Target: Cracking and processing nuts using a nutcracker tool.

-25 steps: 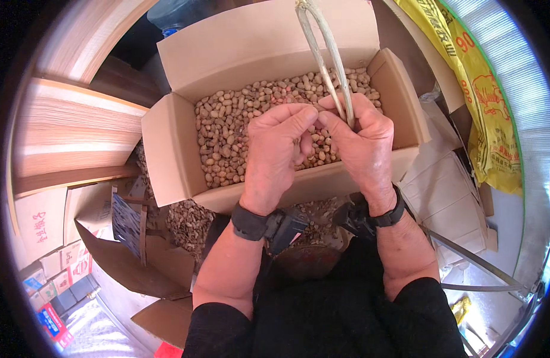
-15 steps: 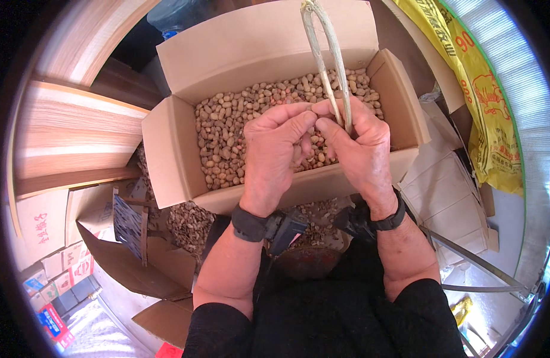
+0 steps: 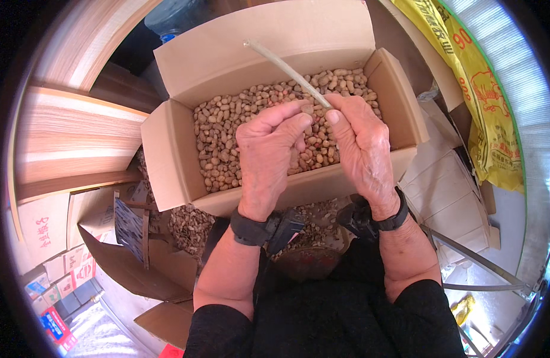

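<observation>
An open cardboard box (image 3: pixel 194 149) full of unshelled peanuts (image 3: pixel 227 119) stands in front of me, and both hands are above it. My right hand (image 3: pixel 365 143) is closed, thumb and fingers pinching the lower end of a pale folded twig (image 3: pixel 287 69). The twig slants up and leftward across the peanuts. My left hand (image 3: pixel 264 149) is closed in a pinch on a single peanut (image 3: pixel 309 110), just left of the twig's gripped end. A few reddish kernels (image 3: pixel 279 97) show among the shells.
Below the box, empty peanut shells (image 3: pixel 191 230) lie in a heap. An opened brown carton (image 3: pixel 138 262) sits at the lower left, beside wood-grain panels (image 3: pixel 78 137). A yellow printed sack (image 3: pixel 489 113) hangs at the right, above a metal bar frame (image 3: pixel 483 259).
The twig has swung from nearly upright, its two arms visible, to a leftward slant. My hands have drawn slightly apart, and the peanut now shows at my left fingertips.
</observation>
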The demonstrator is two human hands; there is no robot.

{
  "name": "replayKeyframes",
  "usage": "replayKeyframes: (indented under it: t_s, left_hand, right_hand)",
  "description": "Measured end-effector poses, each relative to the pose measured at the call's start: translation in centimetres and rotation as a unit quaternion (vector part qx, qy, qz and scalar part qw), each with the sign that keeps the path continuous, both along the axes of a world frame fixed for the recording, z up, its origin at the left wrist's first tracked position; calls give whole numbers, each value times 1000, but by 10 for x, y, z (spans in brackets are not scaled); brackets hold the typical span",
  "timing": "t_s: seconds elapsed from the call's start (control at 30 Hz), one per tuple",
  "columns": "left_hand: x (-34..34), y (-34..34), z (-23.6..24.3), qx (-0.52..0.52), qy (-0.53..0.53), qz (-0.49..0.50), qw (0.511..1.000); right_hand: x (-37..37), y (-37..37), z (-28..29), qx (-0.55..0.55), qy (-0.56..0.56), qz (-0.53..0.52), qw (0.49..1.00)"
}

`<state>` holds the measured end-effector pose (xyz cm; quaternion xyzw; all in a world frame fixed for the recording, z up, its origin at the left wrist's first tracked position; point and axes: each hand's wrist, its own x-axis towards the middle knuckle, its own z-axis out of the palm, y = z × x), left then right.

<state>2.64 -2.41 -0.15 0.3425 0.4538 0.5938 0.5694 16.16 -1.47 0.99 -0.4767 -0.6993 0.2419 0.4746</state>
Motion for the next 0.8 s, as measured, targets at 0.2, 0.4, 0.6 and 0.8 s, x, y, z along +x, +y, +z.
replayKeyframes:
  t_s: [0.2,0.4,0.6,0.8]
  left_hand:
    - [-1,-1,1,2,-11,16,1000]
    - [-7,-1,6,40,133,13,990]
    - [-10,1,7,65,194,-6,979]
    - [-24,4,11,-15,39,-93,995]
  right_hand:
    - [-6,-5,-3,8,-39,9,999]
    - [-7,-6,-4,26,-45,26,998]
    - [-5,-4,-3,21,-19,42,999]
    - [0,0,4,-21,-3,97,995]
